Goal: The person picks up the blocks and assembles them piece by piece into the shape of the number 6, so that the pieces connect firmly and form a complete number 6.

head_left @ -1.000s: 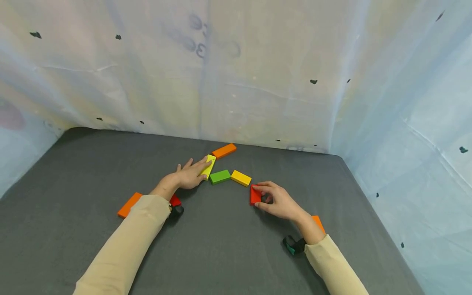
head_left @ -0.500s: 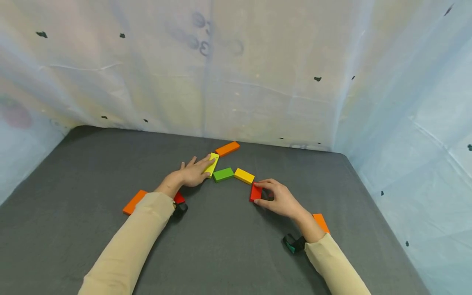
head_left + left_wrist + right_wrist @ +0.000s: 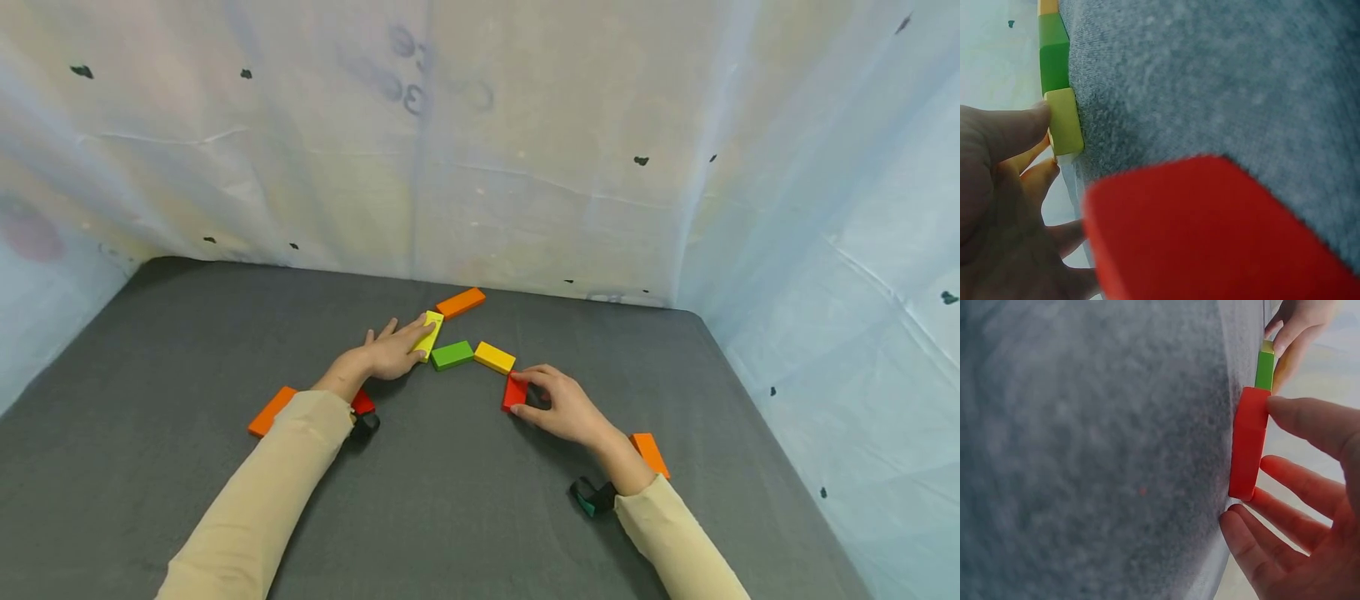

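Observation:
In the head view, my left hand point(image 3: 390, 354) reaches over a light yellow block point(image 3: 429, 337). The left wrist view has its thumb at one end of that yellow block point(image 3: 1065, 122) and a finger at the other, other fingers spread. My right hand point(image 3: 562, 404) holds a red block point(image 3: 513, 392) between thumb and fingers; the right wrist view shows this red block point(image 3: 1248, 444) lying on the grey surface. Between the hands lie a green block point(image 3: 452, 356) and an amber block point(image 3: 495, 357), forming a curved row with the held ones.
Behind the light yellow block lies an orange block point(image 3: 461, 302). Another orange block point(image 3: 272, 411) and a red block point(image 3: 363, 402) are partly hidden by the left arm. A further orange block point(image 3: 649, 454) sits beside the right wrist. Pale sheeting point(image 3: 525, 150) rises behind the grey surface point(image 3: 435, 500).
The right hand has shifted the red block slightly left, bringing its far end up close to the amber block. The left hand stays on the light yellow block; the camera view drifts a little.

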Available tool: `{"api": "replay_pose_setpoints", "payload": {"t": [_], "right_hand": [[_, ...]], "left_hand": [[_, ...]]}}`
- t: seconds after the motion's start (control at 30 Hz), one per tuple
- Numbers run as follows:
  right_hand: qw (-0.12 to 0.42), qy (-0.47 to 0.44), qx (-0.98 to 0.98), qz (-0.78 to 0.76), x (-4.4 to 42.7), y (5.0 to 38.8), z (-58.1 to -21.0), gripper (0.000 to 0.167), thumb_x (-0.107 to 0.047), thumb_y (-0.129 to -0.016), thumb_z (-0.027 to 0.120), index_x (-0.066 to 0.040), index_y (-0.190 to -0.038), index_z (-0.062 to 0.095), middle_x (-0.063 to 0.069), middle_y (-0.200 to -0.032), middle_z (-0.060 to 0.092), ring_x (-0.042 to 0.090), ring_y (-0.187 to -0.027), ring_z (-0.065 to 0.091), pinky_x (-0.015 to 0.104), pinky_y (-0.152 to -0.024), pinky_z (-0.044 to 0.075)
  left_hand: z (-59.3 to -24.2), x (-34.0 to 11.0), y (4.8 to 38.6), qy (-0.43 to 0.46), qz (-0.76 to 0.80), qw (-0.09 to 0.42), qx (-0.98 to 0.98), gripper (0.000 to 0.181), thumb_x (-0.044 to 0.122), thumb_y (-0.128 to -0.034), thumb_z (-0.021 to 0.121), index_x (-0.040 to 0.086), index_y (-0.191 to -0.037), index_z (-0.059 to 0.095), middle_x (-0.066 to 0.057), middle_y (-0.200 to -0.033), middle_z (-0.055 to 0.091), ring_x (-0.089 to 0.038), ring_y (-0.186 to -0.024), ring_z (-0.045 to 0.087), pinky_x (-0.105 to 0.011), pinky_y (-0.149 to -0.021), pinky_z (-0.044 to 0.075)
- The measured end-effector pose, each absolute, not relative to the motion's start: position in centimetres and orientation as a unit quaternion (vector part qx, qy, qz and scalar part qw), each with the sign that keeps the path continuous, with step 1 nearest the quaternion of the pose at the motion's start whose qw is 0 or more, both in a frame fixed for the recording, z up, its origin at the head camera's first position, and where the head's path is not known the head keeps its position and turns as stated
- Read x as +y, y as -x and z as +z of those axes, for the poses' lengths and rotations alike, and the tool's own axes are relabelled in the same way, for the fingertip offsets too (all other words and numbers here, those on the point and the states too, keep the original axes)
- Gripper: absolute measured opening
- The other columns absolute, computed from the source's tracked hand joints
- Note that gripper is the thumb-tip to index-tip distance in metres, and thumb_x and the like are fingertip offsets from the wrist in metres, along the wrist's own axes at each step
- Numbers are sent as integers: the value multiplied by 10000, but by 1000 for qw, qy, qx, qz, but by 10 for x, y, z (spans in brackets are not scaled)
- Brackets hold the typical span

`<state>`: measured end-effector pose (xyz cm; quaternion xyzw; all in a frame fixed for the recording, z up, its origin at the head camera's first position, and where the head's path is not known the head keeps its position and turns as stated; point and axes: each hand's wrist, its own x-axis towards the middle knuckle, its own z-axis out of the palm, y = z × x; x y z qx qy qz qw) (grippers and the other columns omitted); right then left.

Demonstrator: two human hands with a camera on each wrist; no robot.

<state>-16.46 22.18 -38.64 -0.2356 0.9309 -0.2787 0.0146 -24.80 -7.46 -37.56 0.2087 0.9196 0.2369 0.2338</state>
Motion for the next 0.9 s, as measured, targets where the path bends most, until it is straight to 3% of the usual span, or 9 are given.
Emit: {"api": "replay_pose_setpoints", "payload": {"t": [0.47,0.9], "right_hand": [[22,214,936,-279,239,151,-381,479,-253,-907,670,-85,-1343,564,153,-1425,483,317,-1266,496,447,-920,516],[-5,197,946,-258,279,125,-378,468,-185,-906,674,-58,-1341,557,186,-1419,477,368,-1175,571,503,-937,493]], "left_hand": [[-375,-73,247,-213,234,231,920,565,244,-1059,348,158,-1561,105,-96,-1623,-40,-450,-1446,-105,-689,-1094,-89],[-374,-79,250,-211,227,235,921,579,255,-1054,363,147,-1560,104,-104,-1621,-40,-463,-1441,-100,-694,-1091,-86]]}}
